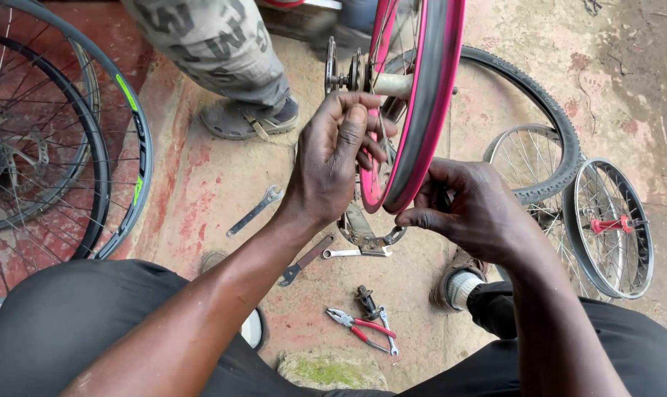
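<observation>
A pink-rimmed bicycle wheel (422, 88) stands upright in front of me, with its hub and sprocket (346, 73) on the left side. My left hand (333, 158) is closed on the spokes just below the hub, thumb toward the rim. At the wheel's lower edge my right hand (469, 209) curls around the rim on the right side, fingers pinched there. What the fingers pinch is hidden. My legs in black trousers fill the bottom of the view.
Several tools lie on the stained concrete below the wheel: a spanner (254, 212), a second spanner (357, 252), red-handled pliers (359, 327). Large wheels (61, 132) stand at left, small wheels (613, 228) and a loose tyre (561, 140) at right. Another person's leg and shoe (245, 117) are behind.
</observation>
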